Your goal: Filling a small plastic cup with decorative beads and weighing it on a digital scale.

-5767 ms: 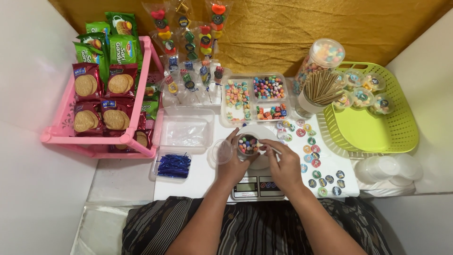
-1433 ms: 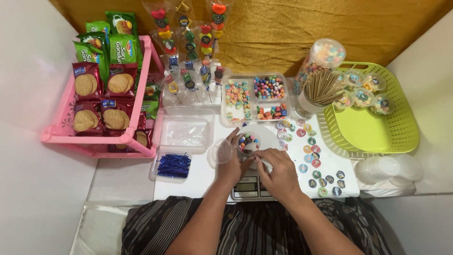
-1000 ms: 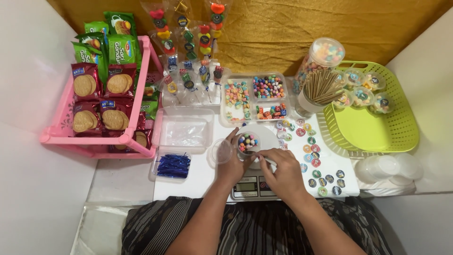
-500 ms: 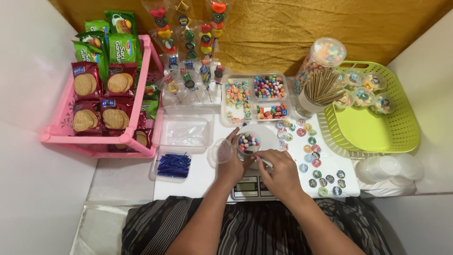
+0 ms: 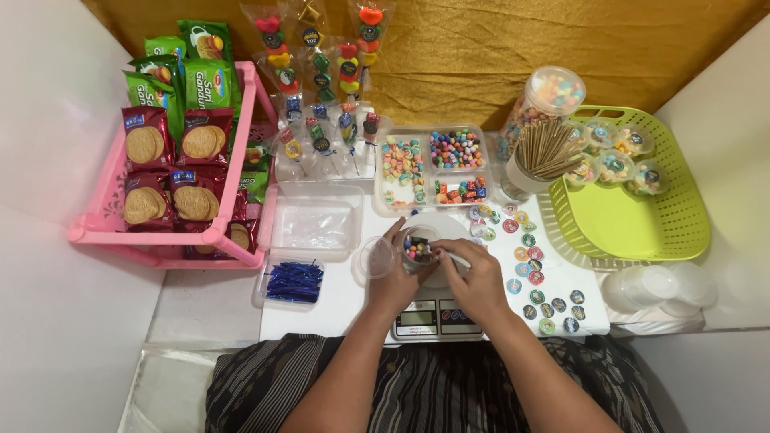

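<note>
A small clear cup of coloured candies (image 5: 417, 248) stands on the white kitchen scale (image 5: 437, 319). My left hand (image 5: 391, 273) wraps around the cup's left side. My right hand (image 5: 479, 277) comes in from the right, fingertips pinched at the cup's rim; whether they hold a candy I cannot tell. A clear round lid (image 5: 377, 257) lies just left of the cup, partly under my left hand. The compartment tray of mixed candies (image 5: 437, 170) sits right behind the scale.
A pink rack of biscuit packs (image 5: 172, 160) stands at the left, candy skewers (image 5: 321, 120) at the back. A green basket with filled cups (image 5: 634, 200), a stick holder (image 5: 537, 156), round stickers (image 5: 533, 273), blue twist ties (image 5: 294, 281) and empty cups (image 5: 654, 285) surround the scale.
My right hand has shifted slightly around the cup's rim; my left hand stays on the cup. The cup has stayed on the scale.
</note>
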